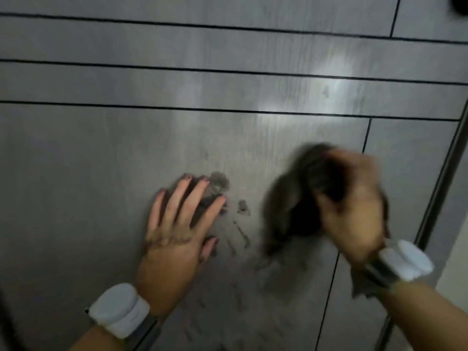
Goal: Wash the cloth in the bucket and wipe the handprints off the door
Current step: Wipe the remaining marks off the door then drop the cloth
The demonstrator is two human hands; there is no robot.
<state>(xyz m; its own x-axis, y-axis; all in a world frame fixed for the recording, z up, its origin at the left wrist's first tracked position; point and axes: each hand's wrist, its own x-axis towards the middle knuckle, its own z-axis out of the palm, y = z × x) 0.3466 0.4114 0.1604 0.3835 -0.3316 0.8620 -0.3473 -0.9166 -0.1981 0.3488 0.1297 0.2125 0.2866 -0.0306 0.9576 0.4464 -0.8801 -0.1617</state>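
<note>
Grey wood-grain door fills the view, thin dark grooves across its upper part and two running down on the right. Bright glare patch near the upper middle. Left hand lies flat on the door, fingers straight and spread, dirt on the knuckles. Dark handprints smeared just right of those fingers, fainter marks lower down. Right hand, motion-blurred, fingers curled round a dark bunched cloth; the cloth is against the door just right of the prints, an end showing below the wrist. White bands on both wrists. Metal frame strip runs along the right edge, paler wall beyond it. No readable writing.
</note>
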